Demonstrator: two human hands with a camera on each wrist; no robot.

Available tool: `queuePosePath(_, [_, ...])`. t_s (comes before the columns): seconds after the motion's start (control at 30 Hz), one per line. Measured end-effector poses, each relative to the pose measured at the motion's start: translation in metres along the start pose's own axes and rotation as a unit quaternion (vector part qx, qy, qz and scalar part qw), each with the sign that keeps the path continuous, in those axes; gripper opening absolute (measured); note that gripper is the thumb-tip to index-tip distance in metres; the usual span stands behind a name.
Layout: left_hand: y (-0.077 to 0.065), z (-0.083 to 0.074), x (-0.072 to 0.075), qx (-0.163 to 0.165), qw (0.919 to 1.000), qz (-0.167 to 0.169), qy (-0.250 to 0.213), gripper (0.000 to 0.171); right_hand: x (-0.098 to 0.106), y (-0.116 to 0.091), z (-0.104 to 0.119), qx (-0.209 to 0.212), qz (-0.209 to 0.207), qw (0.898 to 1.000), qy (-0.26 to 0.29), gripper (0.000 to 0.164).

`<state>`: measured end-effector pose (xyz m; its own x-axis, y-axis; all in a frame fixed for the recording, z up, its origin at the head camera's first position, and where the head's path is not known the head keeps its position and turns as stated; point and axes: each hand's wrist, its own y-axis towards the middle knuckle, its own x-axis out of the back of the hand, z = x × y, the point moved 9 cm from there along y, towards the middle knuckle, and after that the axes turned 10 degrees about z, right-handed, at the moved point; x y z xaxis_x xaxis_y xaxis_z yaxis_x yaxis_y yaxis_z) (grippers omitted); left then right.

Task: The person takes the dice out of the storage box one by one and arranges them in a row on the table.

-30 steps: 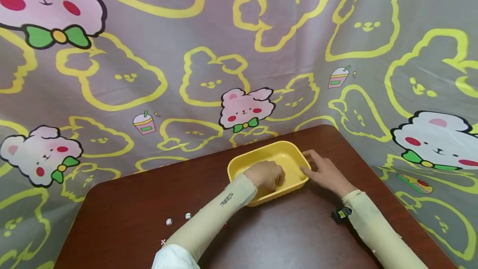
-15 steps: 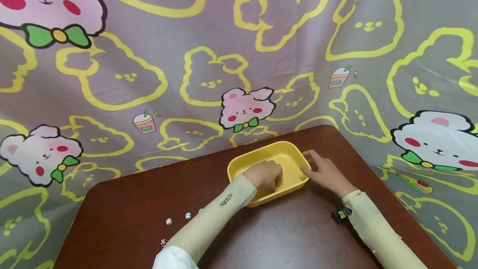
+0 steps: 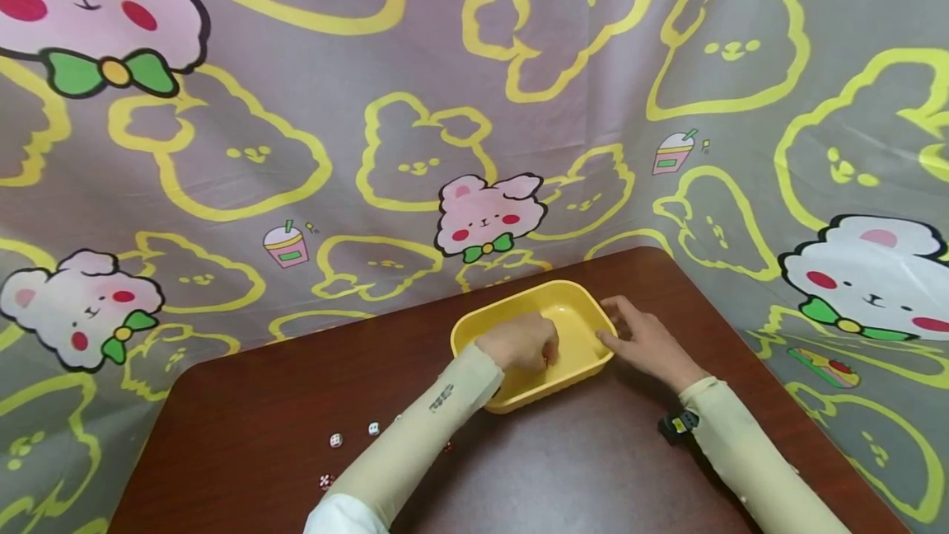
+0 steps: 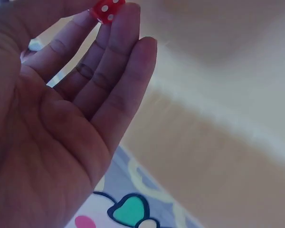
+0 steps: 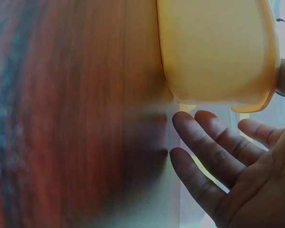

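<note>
My left hand reaches down inside a yellow plastic tub. Its thumb and fingertips pinch a small red die with white dots, seen at the top edge of the left wrist view. At the tub's right end is my right hand, thumb at the rim. The right wrist view shows the right hand's fingers spread and nearly straight beside the tub's outer wall. Most of the tub's floor near the left hand is hidden by that hand and sleeve.
On the brown table left of my left forearm lie white dice and a red die. Another red die shows just right of that sleeve. Patterned cloth hangs behind the table and along its right side.
My left hand has shifted slightly up and to the left inside the tub, and a bit of red now shows at its fingertips. The right hand and the tub stay put.
</note>
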<state>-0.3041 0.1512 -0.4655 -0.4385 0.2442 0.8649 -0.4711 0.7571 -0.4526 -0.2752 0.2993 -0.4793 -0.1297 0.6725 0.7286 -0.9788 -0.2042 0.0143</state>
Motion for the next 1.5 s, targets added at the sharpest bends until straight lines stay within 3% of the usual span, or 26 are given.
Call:
queuePosePath(0.3, [-0.016,0.007,0.019,0.012,0.9999,-0.009,-0.002,0.010,0.000,0.001,0.002,0.008,-0.001,1.000,-0.002,0.051])
queuePosePath(0.8, [-0.038,0.008,0.027,-0.003,0.9991,-0.040,0.011,0.008,-0.004,-0.002,-0.001,0.023,0.004,1.000,0.005,0.051])
queuePosePath(1.3, [-0.080,0.006,0.040,0.007,0.9980,-0.063,-0.009,0.009,0.000,-0.002,-0.002,0.006,0.008,1.000,0.005,0.052])
queuePosePath(1.5, [-0.091,0.000,0.037,-0.010,0.9974,-0.069,0.016,0.009,-0.002,-0.002,0.001,0.005,0.009,1.000,0.009,0.051])
